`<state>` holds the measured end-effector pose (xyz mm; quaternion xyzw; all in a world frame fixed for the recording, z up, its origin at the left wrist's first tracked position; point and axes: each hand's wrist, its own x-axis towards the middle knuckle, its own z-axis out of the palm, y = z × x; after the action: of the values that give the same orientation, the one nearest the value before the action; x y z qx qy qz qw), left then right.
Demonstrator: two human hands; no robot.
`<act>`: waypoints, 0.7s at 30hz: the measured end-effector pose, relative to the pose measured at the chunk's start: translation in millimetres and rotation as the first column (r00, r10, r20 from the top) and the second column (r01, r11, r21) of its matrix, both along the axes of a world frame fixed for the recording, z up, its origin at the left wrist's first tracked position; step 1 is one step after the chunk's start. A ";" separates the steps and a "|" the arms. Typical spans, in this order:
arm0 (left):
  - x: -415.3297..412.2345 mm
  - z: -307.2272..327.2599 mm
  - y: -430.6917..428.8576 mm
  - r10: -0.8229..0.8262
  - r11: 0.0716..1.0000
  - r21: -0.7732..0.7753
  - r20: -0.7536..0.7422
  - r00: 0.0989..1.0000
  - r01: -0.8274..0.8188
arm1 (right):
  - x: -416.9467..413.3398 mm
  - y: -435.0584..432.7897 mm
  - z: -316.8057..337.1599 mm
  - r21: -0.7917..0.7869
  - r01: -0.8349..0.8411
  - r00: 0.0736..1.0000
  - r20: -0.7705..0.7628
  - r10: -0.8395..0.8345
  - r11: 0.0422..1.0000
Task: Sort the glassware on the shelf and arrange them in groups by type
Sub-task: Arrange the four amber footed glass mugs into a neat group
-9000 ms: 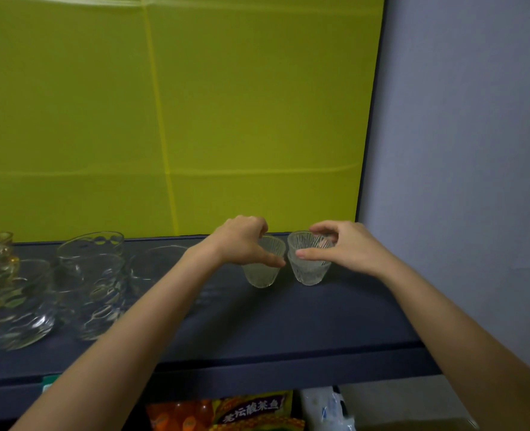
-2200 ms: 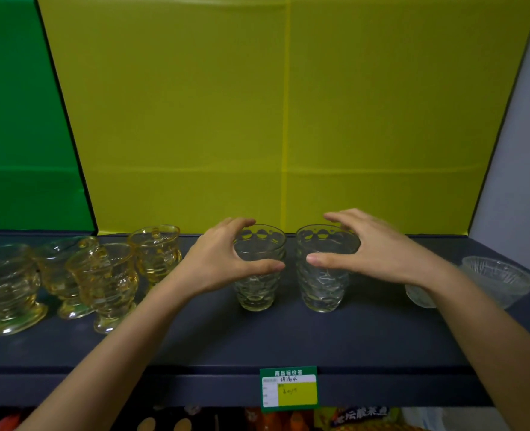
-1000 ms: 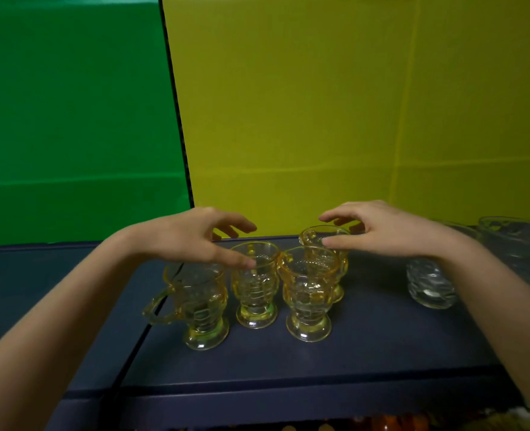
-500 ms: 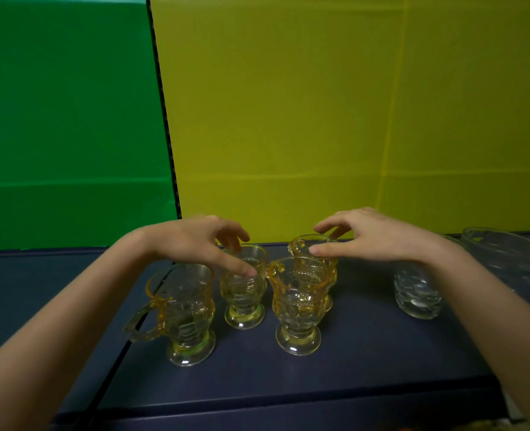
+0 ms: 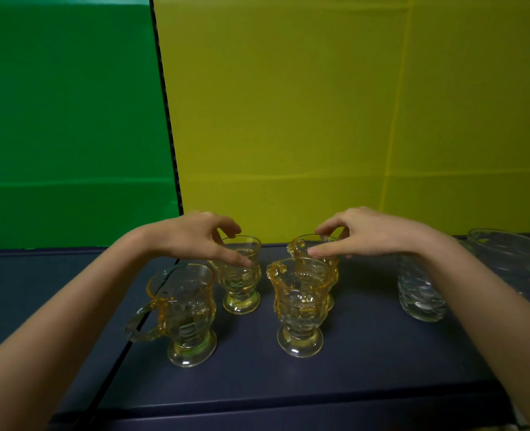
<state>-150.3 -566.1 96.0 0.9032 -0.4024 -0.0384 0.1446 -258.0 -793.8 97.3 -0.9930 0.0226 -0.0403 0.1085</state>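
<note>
- Hands are pinching rims near the shelf's (image 5: 366, 353) back edge: left hand (image 5: 195, 239) on the back-left cup (image 5: 240, 281), right hand (image 5: 372, 234) on the back-right cup (image 5: 301, 246).
- Front-right cup (image 5: 299, 306) is crowding just beside; a low lift is risking a knock, toppling it.

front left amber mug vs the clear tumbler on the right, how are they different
The front left amber mug is yellow-tinted; the clear tumbler is colourless. The mug has a side handle and a flared foot; the tumbler shows neither. The mug shows whole; the tumbler is partly hidden behind the right forearm. Both stand upright on the dark shelf and are patterned glass.
</note>
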 end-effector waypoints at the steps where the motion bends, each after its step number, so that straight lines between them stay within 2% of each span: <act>1: 0.0 0.2 1.5 -0.008 1.000 -0.001 -0.004 1.000 0.008 | 0.9 0.1 0.8 0.004 -0.002 1.000 -0.009 0.002 1.000; 13: 6.4 -2.9 5.7 -0.034 0.996 -0.078 0.019 0.999 0.035 | 18.3 10.1 -1.9 -0.160 0.082 0.997 0.010 -0.081 0.984; 21: 10.4 -8.9 1.2 0.002 0.992 -0.129 0.048 0.999 0.004 | 25.3 11.4 2.1 -0.021 0.026 0.999 -0.021 -0.027 0.999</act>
<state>-139.9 -564.9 87.1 0.8924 -0.4078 0.0090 0.1929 -232.7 -782.4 99.4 -0.9941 0.0365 -0.0312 0.0973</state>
